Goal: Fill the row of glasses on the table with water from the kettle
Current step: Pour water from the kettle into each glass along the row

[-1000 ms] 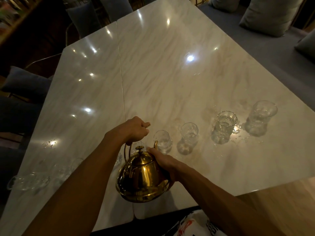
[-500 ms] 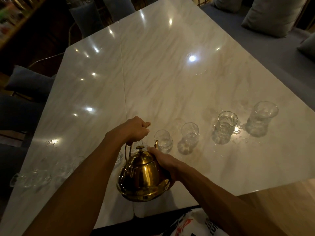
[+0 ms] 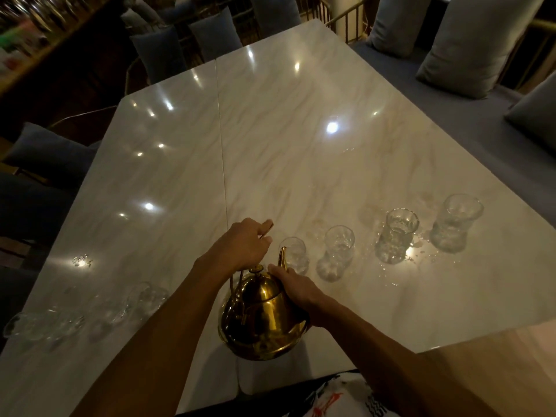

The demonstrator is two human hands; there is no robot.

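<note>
A gold kettle [image 3: 260, 319] hangs tilted above the marble table [image 3: 301, 152], near its front edge. My left hand [image 3: 242, 245] grips the kettle's wire handle from above. My right hand [image 3: 293, 288] rests against the kettle's right side beside the lid. The spout points up at a clear glass [image 3: 293, 255]. To its right stand three more glasses: one [image 3: 337, 252], another [image 3: 397, 234] and the farthest [image 3: 457, 222]. Several clear glasses [image 3: 144, 297] stand in the row to the left, partly hidden by my left arm. I cannot make out a stream of water.
Water drops and small puddles [image 3: 418, 255] lie around the two right-hand glasses. More drops [image 3: 81, 260] glint at the table's left. Cushioned chairs [image 3: 45, 152] stand along the left side and a bench with pillows [image 3: 469, 40] along the right.
The hands and kettle keep the same grip and place by the same glass. The view has pulled back slightly, showing more of the far table end.
</note>
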